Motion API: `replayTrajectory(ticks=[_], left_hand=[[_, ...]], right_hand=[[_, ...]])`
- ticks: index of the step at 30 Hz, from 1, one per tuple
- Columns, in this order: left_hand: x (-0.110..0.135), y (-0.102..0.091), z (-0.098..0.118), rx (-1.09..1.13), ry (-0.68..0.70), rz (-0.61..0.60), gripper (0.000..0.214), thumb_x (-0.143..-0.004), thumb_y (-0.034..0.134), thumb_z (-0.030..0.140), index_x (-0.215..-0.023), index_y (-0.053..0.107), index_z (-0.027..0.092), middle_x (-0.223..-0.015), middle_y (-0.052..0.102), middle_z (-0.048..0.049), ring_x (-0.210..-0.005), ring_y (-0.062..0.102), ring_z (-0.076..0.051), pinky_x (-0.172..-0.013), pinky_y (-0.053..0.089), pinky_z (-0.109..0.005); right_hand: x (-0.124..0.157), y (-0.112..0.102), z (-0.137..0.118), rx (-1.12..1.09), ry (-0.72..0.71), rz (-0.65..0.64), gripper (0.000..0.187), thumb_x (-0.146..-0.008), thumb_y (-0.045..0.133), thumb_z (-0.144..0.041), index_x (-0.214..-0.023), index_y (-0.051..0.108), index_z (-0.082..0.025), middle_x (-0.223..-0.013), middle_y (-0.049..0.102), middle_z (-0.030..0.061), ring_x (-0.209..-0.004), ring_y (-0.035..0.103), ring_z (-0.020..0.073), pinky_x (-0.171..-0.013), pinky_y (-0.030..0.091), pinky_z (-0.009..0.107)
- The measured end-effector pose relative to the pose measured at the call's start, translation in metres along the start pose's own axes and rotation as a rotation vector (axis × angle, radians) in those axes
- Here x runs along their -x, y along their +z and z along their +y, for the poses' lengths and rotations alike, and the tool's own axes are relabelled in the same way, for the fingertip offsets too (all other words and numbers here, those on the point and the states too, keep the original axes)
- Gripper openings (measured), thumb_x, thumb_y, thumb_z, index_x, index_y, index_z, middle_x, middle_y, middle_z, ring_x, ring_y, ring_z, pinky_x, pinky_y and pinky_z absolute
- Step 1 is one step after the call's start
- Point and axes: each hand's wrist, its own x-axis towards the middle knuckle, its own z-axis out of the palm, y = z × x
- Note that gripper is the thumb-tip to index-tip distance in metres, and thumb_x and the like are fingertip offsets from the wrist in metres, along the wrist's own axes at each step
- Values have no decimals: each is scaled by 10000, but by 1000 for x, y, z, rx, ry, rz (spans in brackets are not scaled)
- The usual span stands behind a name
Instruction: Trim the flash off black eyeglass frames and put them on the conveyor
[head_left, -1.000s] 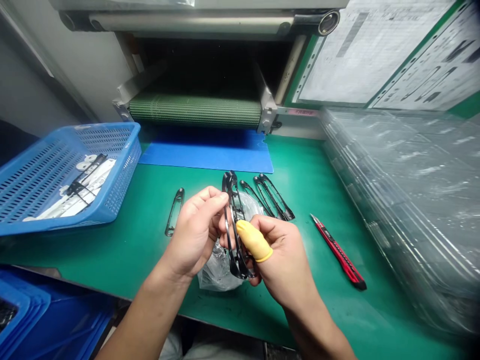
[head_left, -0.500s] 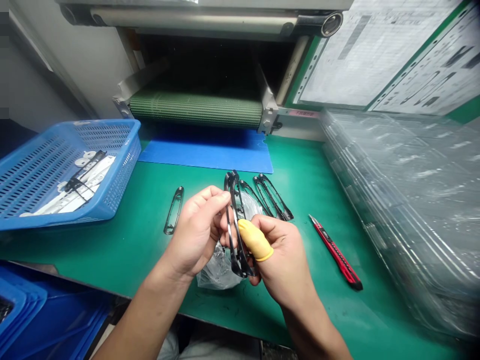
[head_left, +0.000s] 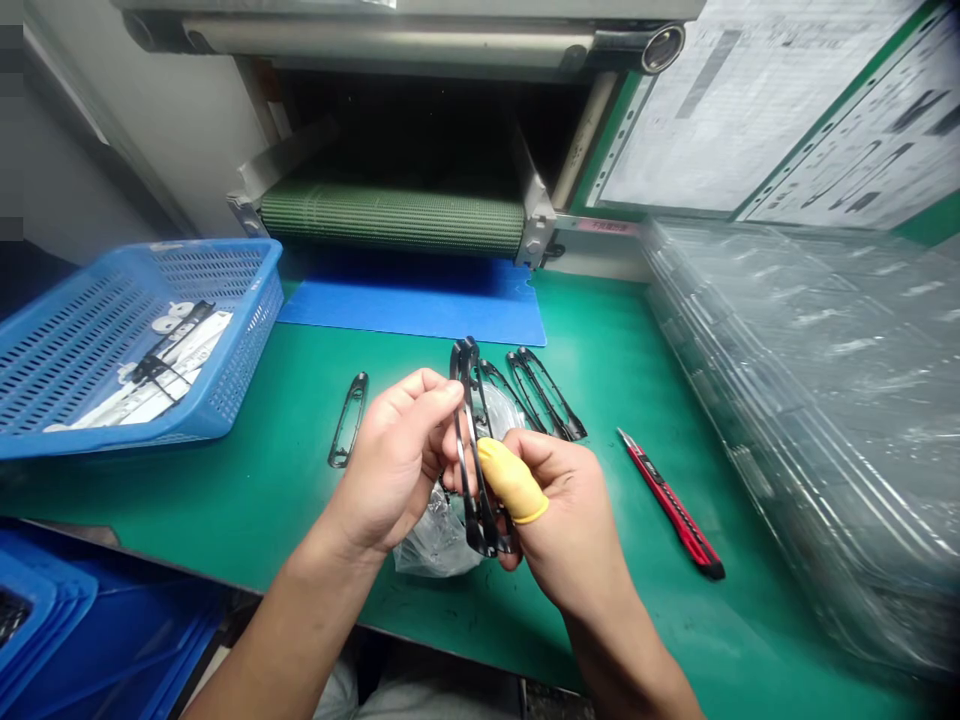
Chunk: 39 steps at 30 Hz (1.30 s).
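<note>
Black and glossy, a long looped black plastic frame [head_left: 467, 425] stands nearly upright between the person's two hands, above the middle of the green bench mat [head_left: 247, 500]. The left hand [head_left: 394, 465] has its fingers curled and close together, their tips pressed against the frame's near side. The right hand [head_left: 559, 520] grips it from the other side, its fingers curled, with a yellow finger cot [head_left: 511, 482] on the digit pressed against the frame. The frame is pinched between the two hands, with its lower end below the cot and its upper end rising above the left fingertips.

A crumpled clear plastic bag [head_left: 439, 540] lies on the green bench mat directly under the hands. Further along the mat, a single black frame [head_left: 348, 420] lies left of the left hand, and two more black frames [head_left: 536, 395] lie beyond the held one. A red utility knife [head_left: 671, 503] lies on the mat to the right. A blue perforated basket [head_left: 247, 340] sits at the mat's left side, holding white parts [head_left: 176, 350] and black pieces. A blue sheet [head_left: 412, 305] lies at the far edge, before a green conveyor belt [head_left: 394, 218]. Printed sheets [head_left: 750, 110] hang beyond the mat's far right corner, their small text too blurred to read.
</note>
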Motion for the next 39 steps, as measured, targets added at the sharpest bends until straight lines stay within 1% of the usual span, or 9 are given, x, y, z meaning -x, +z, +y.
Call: replayTrajectory(ticks=[8, 15, 23, 27, 31, 35, 39], left_hand=[[1, 3, 1, 22, -1, -10, 249, -873, 552, 214, -637, 494, 160, -472, 523, 71, -323, 479, -40, -335, 414, -113], [0, 3, 0, 31, -8, -5, 255, -862, 568, 216, -627, 492, 155, -484, 522, 66, -332, 479, -39, -345, 413, -114], [1, 3, 0, 42, -4, -16, 251, -857, 579, 231, -632, 492, 160, -483, 515, 70, -329, 472, -43, -337, 414, -124], [2, 4, 1, 43, -10, -15, 264, -860, 570, 220, -617, 489, 158, -468, 503, 73, -324, 469, -41, -334, 415, -121], [2, 5, 1, 38, -7, -15, 258, -869, 559, 221, -628, 491, 158, -469, 508, 73, -326, 473, -41, -330, 412, -116], [2, 6, 2, 49, -19, 10, 259, -869, 553, 212, -624, 489, 158, -465, 513, 72, -327, 470, -42, -330, 417, -118], [2, 7, 2, 41, -25, 20, 257, -869, 550, 210, -626, 486, 161, -464, 514, 72, -331, 475, -47, -334, 420, -124]], right_hand=[[1, 0, 6, -15, -59, 3, 323, -744, 745, -247, -569, 490, -150, -394, 481, -72, -275, 409, 23, -278, 296, 62], [-1, 0, 6, 18, -49, 10, 330, -754, 737, -280, -570, 497, -149, -397, 492, -63, -270, 414, 27, -269, 293, 66], [1, -2, 5, -29, -74, 2, 340, -754, 742, -262, -564, 482, -153, -377, 466, -73, -271, 394, 21, -275, 286, 60], [2, -1, 4, -52, -59, -15, 353, -724, 769, -249, -554, 475, -154, -374, 465, -72, -276, 393, 23, -277, 295, 65], [1, -1, 5, -55, -63, -11, 355, -728, 769, -259, -555, 478, -153, -375, 466, -72, -275, 388, 23, -276, 295, 67], [1, -1, 6, -21, -53, -2, 353, -743, 752, -276, -558, 477, -153, -376, 462, -71, -273, 394, 27, -271, 299, 72], [1, -2, 7, 15, -63, 3, 323, -767, 729, -298, -585, 509, -148, -389, 470, -67, -272, 401, 29, -268, 293, 74]])
